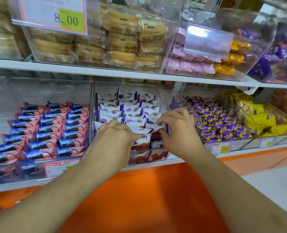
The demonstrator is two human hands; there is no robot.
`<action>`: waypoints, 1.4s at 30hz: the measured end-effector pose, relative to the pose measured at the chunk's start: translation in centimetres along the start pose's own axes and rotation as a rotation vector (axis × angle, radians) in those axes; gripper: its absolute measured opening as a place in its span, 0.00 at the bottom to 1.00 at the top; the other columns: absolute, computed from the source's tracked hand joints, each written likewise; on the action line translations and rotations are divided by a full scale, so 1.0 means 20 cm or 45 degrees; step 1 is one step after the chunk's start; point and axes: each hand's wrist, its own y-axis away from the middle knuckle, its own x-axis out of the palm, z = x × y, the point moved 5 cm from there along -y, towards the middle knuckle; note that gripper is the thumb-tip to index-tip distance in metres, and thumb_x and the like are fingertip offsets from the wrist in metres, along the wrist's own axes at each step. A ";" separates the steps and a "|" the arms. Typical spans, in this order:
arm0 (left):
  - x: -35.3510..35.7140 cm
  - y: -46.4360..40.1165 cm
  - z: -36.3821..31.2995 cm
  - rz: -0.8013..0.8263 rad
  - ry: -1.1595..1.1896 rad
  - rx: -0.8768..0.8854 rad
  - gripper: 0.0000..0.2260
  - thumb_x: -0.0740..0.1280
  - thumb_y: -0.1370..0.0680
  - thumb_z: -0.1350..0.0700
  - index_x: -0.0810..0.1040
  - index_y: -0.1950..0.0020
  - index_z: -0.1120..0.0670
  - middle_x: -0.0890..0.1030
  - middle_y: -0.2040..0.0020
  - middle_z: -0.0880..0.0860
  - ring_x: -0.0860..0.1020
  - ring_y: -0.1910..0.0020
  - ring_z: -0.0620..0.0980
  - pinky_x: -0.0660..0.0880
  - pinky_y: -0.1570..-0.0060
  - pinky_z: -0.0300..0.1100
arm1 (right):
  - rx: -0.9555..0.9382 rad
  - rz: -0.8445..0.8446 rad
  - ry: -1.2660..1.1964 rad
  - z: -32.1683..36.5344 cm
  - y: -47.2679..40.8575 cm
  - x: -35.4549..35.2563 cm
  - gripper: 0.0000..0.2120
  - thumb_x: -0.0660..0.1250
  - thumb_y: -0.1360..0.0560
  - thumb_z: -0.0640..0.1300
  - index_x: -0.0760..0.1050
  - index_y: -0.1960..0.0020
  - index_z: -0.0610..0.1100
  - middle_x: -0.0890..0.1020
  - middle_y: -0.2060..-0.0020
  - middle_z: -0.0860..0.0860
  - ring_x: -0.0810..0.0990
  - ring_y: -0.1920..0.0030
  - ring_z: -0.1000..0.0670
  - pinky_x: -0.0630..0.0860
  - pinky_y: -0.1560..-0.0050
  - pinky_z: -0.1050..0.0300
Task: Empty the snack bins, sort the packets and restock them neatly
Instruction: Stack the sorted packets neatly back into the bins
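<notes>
Now both hands in middle bin [164, 98]: left hand [115, 138] fingers pinch white-purple packet [145, 140] at front row; right hand [178, 130] fingers clamp neighbouring packet's edge. Packets likely light, crinkly, slippery, crushable; best held by sealed ends.

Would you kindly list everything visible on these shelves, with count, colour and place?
white-and-purple packets: many, in rows, middle clear bin, lower shelf
blue-and-pink packets: many, in rows, left bin
purple-and-yellow sweets: many, heaped, bin to the right
yellow packets: several, far-right bin
tan cakes: many, stacked, upper shelf bin
pink packets: several, upper right bin
price sign: one, white with green patch, upper left
orange panel: one, below the shelf
left hand: fingers pinching a front packet
right hand: fingers curled on a packet
</notes>
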 end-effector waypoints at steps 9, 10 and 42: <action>0.02 0.02 0.00 0.031 -0.031 0.002 0.14 0.72 0.20 0.55 0.85 0.38 0.41 0.83 0.47 0.43 0.73 0.47 0.50 0.72 0.43 0.49 | 0.025 0.006 -0.103 0.02 0.02 -0.03 0.11 0.75 0.26 0.38 0.85 0.45 0.49 0.83 0.47 0.58 0.71 0.36 0.49 0.69 0.33 0.44; 0.02 0.02 0.00 0.026 -0.026 -0.004 0.13 0.69 0.19 0.54 0.84 0.37 0.40 0.82 0.46 0.42 0.73 0.46 0.49 0.71 0.42 0.48 | 0.014 0.006 -0.141 0.03 0.02 -0.03 0.10 0.74 0.25 0.40 0.85 0.45 0.49 0.83 0.48 0.59 0.71 0.37 0.50 0.70 0.34 0.44; -0.01 0.02 0.03 0.101 -0.220 -0.165 0.21 0.57 0.17 0.40 0.74 0.26 0.44 0.72 0.25 0.40 0.66 0.28 0.48 0.53 0.32 0.47 | -0.007 0.261 0.147 0.13 0.02 0.03 0.26 0.59 0.19 0.64 0.68 0.22 0.61 0.71 0.25 0.64 0.58 0.22 0.47 0.47 0.23 0.43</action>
